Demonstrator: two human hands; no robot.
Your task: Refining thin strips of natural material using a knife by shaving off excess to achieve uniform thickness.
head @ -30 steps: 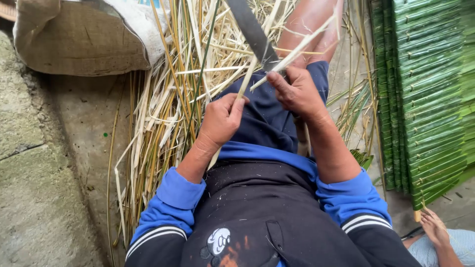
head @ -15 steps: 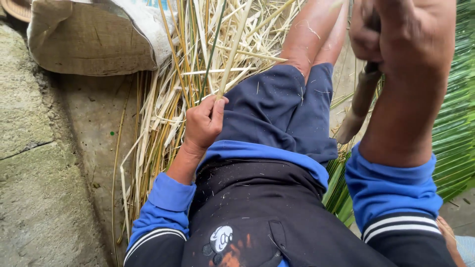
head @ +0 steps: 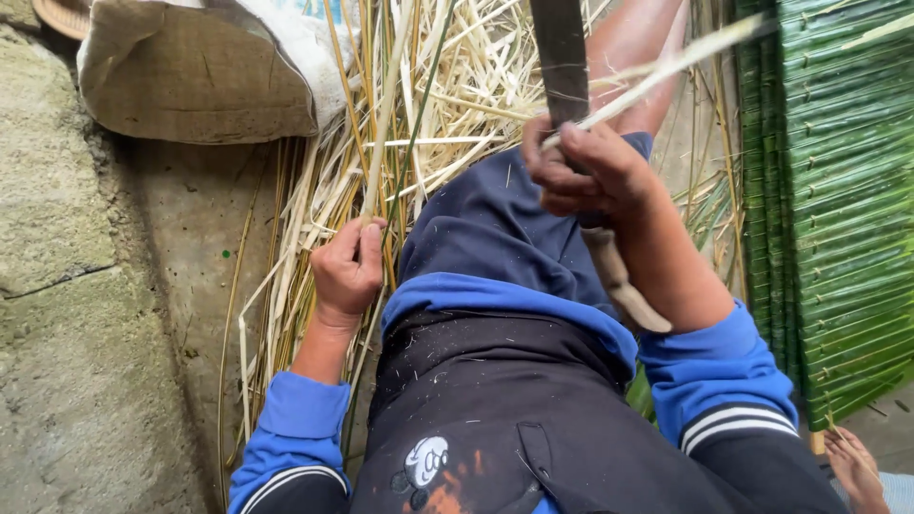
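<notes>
My left hand (head: pixel 347 269) is closed around a long pale bamboo strip (head: pixel 383 124) that runs up and away over the pile of split strips (head: pixel 447 105). My right hand (head: pixel 590 171) grips a large knife by its wooden handle (head: pixel 619 281), the dark blade (head: pixel 560 57) pointing up and away. A thin pale sliver (head: pixel 666 71) lies across the right hand's fingers and slants off to the upper right. Both hands are above my lap, which is covered by dark blue shorts (head: pixel 495 238).
A stack of green bamboo slats (head: pixel 838 190) stands along the right. A brown sack (head: pixel 190 86) lies at the top left beside a concrete ledge (head: pixel 67 286). Another person's foot (head: pixel 857 466) shows at the bottom right corner.
My right hand, raised close to the camera half a second ago, has come back down over my lap with the knife. My left hand has shifted down the strips and kept its grip.
</notes>
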